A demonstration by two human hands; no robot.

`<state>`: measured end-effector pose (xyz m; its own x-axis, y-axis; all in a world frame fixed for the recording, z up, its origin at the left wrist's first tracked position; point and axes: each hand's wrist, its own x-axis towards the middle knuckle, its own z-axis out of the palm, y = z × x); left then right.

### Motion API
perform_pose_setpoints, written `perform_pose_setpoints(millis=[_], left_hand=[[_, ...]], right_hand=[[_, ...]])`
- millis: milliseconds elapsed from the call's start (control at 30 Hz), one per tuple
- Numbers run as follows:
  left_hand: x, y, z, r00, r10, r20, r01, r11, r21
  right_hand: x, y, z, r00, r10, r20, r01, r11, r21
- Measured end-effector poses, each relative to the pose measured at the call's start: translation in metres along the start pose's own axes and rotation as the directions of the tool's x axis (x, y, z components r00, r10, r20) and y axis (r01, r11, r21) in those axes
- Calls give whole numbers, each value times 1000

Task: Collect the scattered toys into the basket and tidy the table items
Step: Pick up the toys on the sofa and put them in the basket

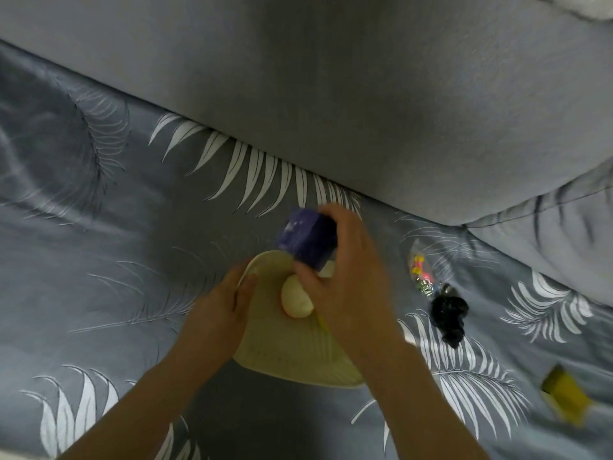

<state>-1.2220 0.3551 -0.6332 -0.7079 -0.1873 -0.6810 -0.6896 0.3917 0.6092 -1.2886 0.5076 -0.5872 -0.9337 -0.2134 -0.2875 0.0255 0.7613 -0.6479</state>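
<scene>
A pale cream basket (282, 353) lies on the leaf-patterned bedspread in the middle of the view. My left hand (222, 310) grips its left rim. My right hand (345, 277) holds a purple cube (306, 239) over the basket's far edge. A cream egg-shaped toy (296, 301) rests inside the basket, just below the cube. To the right on the bedspread lie a small clear bag of colourful bits (420, 273), a black crumpled object (449, 315) and a yellow block (565, 395).
A plain grey quilt (365, 94) covers the far side, its edge running diagonally behind the basket. The grey leaf-print bedspread (99, 260) extends to the left and front. A pale pillow corner (583, 5) shows at the top right.
</scene>
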Motion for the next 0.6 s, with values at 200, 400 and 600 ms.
perform_pose_setpoints(millis=[200,400,600], left_hand=[[-14,16,-5,992,119,-48,-122,991,-49],[-19,28,4,987,146,-68,-143,989,43],[-19,41,42,986,163,-41,-158,983,88]], right_hand=[[-49,9,23,975,-139,175,155,984,-84],[-31,23,32,965,-215,152,259,878,-402],[-39,49,29,986,-128,111,167,847,-505]])
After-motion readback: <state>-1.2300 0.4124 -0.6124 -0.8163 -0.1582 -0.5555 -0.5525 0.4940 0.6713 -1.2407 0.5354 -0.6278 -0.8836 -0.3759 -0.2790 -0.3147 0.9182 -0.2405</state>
